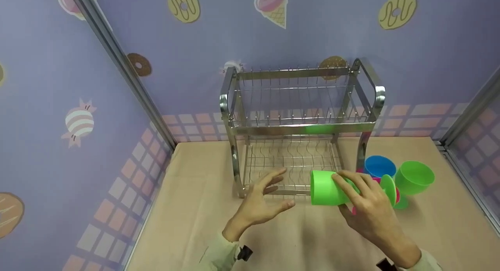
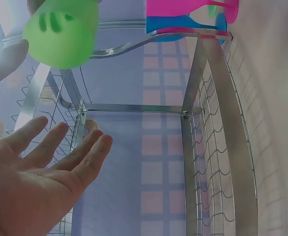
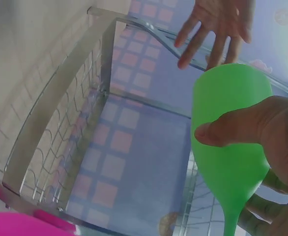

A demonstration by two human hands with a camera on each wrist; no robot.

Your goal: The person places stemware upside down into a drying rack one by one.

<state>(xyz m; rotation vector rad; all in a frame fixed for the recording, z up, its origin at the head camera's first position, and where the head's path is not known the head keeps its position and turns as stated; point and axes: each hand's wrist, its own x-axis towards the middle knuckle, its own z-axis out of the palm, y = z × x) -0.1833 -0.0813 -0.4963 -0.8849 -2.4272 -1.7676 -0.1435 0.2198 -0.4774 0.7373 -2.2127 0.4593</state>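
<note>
A green plastic goblet [image 1: 327, 188] lies sideways in my right hand [image 1: 373, 208], its mouth pointing left and its round foot to the right. The right wrist view shows the thumb pressed along the goblet's bowl [image 3: 232, 108] and fingers behind it. My left hand [image 1: 259, 202] is held to the left of the goblet's mouth, fingers spread, touching nothing. Both hands are in front of a two-tier metal dish rack [image 1: 304, 129]. Right of the rack stand a blue goblet [image 1: 379, 166] and another green goblet [image 1: 415, 177]. Something pink, partly hidden, shows behind my right hand.
The rack's wire lower shelf [image 1: 289, 157] sits close to the table, with its upper tier above. A beige cloth covers the table [image 1: 195, 208]. Patterned panels [image 1: 187, 87] stand behind and at the sides, joined by metal posts [image 1: 129, 75].
</note>
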